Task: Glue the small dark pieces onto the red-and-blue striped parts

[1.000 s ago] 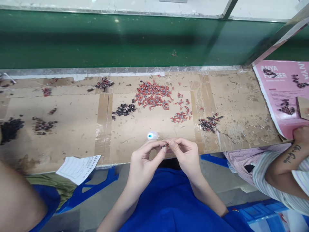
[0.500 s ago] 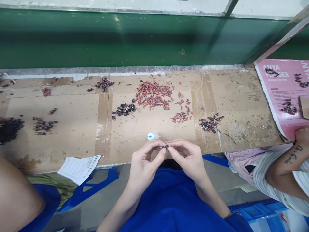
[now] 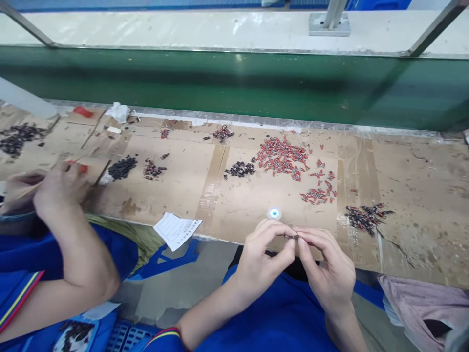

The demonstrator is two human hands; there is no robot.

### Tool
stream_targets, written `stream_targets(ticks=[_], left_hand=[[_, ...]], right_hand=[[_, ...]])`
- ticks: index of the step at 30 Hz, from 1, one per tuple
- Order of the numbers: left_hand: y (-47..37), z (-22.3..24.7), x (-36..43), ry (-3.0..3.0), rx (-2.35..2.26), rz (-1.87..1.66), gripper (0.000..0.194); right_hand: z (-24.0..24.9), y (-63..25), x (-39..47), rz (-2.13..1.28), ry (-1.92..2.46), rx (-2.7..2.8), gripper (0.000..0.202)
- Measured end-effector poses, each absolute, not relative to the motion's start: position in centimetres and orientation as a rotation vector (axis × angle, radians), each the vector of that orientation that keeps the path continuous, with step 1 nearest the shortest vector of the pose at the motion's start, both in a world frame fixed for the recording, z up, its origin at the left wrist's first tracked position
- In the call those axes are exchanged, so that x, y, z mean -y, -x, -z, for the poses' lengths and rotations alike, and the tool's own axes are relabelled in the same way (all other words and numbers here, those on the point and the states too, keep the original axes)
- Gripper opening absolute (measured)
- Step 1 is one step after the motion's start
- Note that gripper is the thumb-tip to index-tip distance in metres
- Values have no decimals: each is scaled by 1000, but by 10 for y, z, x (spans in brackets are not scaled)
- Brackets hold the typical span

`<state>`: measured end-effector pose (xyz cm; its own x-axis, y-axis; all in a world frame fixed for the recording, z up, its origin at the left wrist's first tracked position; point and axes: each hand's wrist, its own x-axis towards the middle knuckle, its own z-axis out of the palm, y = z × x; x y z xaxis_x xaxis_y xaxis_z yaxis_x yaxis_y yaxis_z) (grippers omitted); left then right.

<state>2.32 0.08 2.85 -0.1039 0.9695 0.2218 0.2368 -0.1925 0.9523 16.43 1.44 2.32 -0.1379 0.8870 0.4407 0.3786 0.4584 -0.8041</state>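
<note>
**A:** Okay, which containers are sitting around you right now?

**B:** Three that I'm seeing. A blue bin (image 3: 107, 332) is sitting low on your left, below a co-worker's arm (image 3: 86, 254), and it's holding a heap of dark bits (image 3: 76, 335), too small for me to identify. A slotted blue crate (image 3: 128, 337) is showing right beside it, though I'm not making out what's in there. Then a little white bottle (image 3: 274, 213) with a blue centre is sitting on the cardboard (image 3: 252, 200) just beyond your fingers; can't tell what it's holding.

**A:** And what are your hands up to?

**B:** Your left hand (image 3: 262, 256) is pinching one end of a small dark piece (image 3: 292, 236) between thumb and forefinger, and your right hand (image 3: 328, 269) is pinching the other end the same way. So the piece is bridging your fingertips, up near the front edge of the cardboard.

**A:** Anything changing from half a second ago?

**B:** Mostly your view, it's swinging left. That's bringing in a co-worker's hand (image 3: 60, 188) and that bin, while the pink sheet on your right is dropping out of frame. The red pieces (image 3: 281, 155), the black pieces (image 3: 241, 169) and the red-and-black pile (image 3: 366, 218) are all keeping their spots, and you're still gripping with both hands.
</note>
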Motion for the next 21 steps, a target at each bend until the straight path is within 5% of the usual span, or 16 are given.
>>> stream_targets(ticks=[13,18,21], left_hand=[[-17,-44,6,-1662,-1175,-1459,11],[14,-40,1,-1743,-1387,-1457,54],[74,-28,-20,-1483,-1943,-1586,54]], right_hand=[[-24,-164,-1,-553,961,1749,28],[-18,-177,-10,-580,1054,1657,16],[-4,-205,-29,-427,1325,1492,8]])
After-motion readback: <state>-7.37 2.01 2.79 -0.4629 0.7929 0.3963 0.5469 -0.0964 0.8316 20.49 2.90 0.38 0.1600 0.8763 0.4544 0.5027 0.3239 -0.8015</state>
